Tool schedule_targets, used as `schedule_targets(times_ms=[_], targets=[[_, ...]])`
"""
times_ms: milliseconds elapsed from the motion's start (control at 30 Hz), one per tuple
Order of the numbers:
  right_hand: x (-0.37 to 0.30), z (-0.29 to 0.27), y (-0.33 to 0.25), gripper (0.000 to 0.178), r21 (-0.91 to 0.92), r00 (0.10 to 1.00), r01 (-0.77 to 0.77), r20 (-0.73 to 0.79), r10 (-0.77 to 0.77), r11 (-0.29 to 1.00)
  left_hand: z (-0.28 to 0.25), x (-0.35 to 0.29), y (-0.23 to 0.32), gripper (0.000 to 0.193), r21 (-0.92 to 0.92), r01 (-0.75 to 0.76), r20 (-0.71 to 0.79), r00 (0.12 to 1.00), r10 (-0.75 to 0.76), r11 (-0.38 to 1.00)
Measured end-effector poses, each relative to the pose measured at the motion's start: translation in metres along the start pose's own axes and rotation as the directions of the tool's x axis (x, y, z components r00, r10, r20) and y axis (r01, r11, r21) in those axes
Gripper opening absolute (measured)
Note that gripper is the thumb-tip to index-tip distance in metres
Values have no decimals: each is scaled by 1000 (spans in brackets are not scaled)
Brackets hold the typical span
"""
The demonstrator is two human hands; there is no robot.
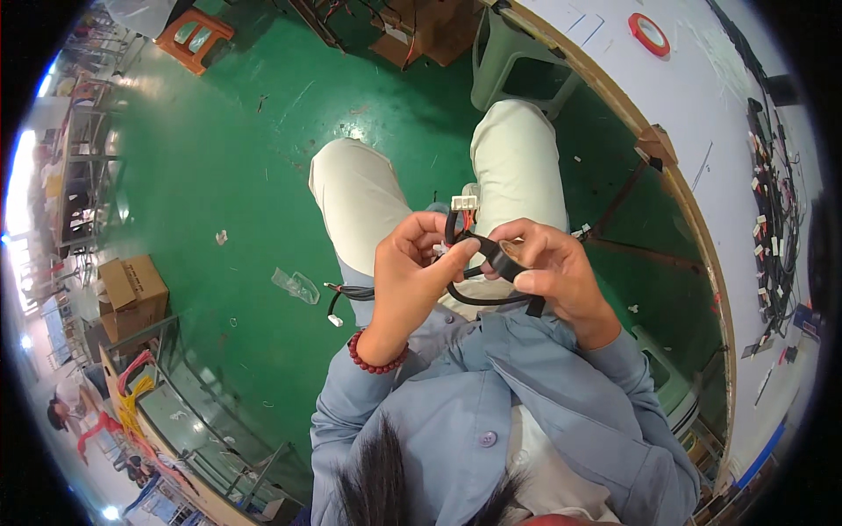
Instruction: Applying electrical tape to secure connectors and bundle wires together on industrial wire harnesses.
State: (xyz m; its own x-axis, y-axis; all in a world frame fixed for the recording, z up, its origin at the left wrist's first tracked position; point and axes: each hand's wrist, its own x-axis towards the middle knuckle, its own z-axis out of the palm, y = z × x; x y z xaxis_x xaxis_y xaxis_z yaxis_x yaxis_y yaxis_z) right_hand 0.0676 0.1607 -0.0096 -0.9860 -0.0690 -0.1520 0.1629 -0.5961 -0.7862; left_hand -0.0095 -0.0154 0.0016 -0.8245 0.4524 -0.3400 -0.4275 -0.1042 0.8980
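Note:
Above my lap, my left hand (417, 263) pinches a black cable harness close to its end. A white plug connector (464, 203) with short red and orange wires stands up just past those fingers. My right hand (553, 272) grips a roll of black tape (509, 259), and a strip of it reaches across to the harness by my left thumb. The sleeved black cable (487, 302) loops below both hands. Left of my left wrist, a bundled cable end (353, 291) with a small white connector (335, 321) sticks out over my thigh.
A white worktable (702, 167) curves along the right, bearing a red tape roll (649, 35) and a row of cable harnesses (772, 219). Green stools (517, 66) stand beneath its edge. Leftward on the green floor are a cardboard box (132, 294), a plastic bag (296, 285) and an orange stool (195, 39).

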Motion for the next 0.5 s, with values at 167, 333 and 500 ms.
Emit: schedule_targets(times_ms=[167, 333, 500], targets=[[9, -9, 5, 15, -147, 998, -66, -1, 66, 987, 6, -6, 7, 21, 33, -41, 1, 999, 41, 999], [21, 11, -3, 11, -224, 999, 16, -39, -25, 974, 4, -6, 4, 20, 64, -105, -52, 993, 108, 992], [29, 13, -3, 18, -466, 998, -19, -68, -14, 884, 13, -5, -7, 21, 183, -259, -192, 937, 293, 948]])
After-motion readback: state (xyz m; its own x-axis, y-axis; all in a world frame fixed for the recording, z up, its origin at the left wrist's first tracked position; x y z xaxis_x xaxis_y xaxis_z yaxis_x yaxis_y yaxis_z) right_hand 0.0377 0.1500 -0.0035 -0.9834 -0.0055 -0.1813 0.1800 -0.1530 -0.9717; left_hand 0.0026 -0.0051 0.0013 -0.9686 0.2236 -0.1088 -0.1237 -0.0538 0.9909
